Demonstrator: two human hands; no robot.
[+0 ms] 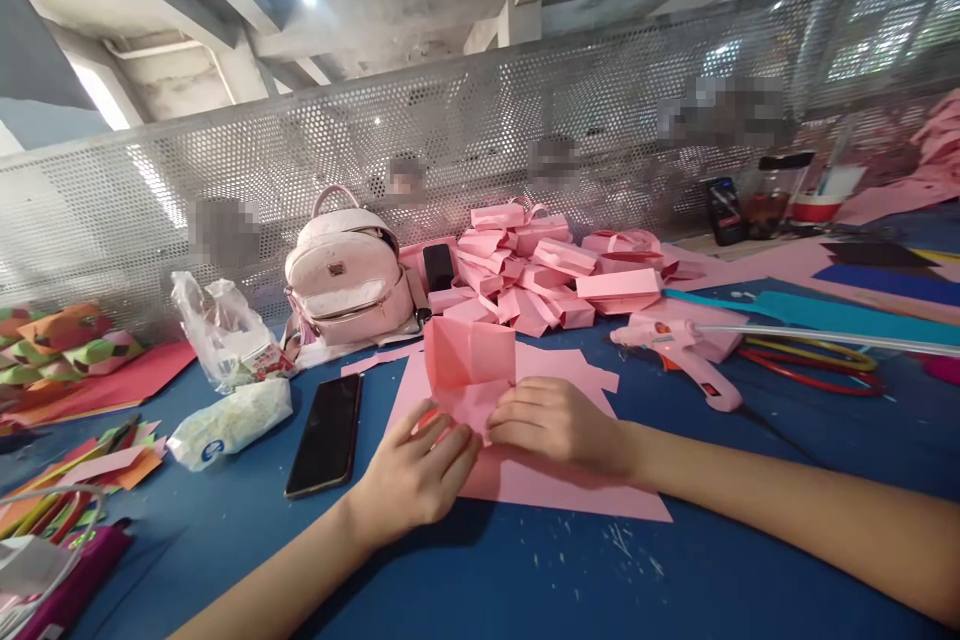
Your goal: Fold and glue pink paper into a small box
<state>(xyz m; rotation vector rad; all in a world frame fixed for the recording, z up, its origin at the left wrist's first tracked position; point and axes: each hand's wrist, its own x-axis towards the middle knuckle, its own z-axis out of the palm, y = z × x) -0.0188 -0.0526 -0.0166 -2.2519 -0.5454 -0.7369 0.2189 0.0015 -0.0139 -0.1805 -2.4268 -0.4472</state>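
Note:
A creased piece of pink paper stands partly folded up, its back panels upright, between my two hands. My left hand is closed on its near left side, fingers curled over the edge. On the near right side my right hand presses with its fingers together, also gripping the paper. The fingertips of both hands are partly hidden. Beneath them lies a flat pink sheet on the blue table. Behind the paper rises a heap of folded pink paper pieces.
A pink glue gun with a long glue stick lies at right. To the left are a black phone, a tissue pack, a plastic bag and a pink backpack. A perforated metal barrier runs behind.

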